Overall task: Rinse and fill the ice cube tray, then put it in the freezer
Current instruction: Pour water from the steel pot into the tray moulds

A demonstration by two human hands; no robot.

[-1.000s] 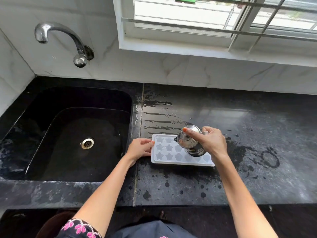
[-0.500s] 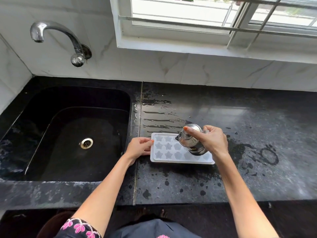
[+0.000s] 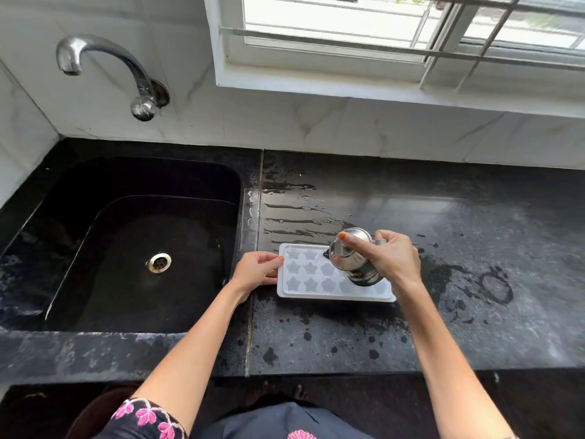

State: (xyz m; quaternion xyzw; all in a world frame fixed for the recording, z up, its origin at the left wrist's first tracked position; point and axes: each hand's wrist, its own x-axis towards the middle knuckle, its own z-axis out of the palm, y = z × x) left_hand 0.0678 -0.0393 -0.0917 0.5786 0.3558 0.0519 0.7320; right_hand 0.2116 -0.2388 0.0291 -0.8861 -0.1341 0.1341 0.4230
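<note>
A white ice cube tray (image 3: 311, 278) with star-shaped cells lies flat on the black counter (image 3: 474, 248), just right of the sink. My left hand (image 3: 258, 270) grips the tray's left edge. My right hand (image 3: 391, 256) holds a small steel jug (image 3: 351, 261) tilted to the left over the tray's right half, index finger resting on its lid. The jug hides several cells on the right side. I cannot make out a stream of water.
A black sink (image 3: 126, 248) with a steel drain (image 3: 159, 262) lies to the left, under a curved steel tap (image 3: 104, 64) on the marble wall. Water streaks and drops wet the counter around the tray. A barred window (image 3: 395, 26) is behind.
The jug has stayed tilted over the tray's right half, with both hands nearly still. The view has shifted slightly.
</note>
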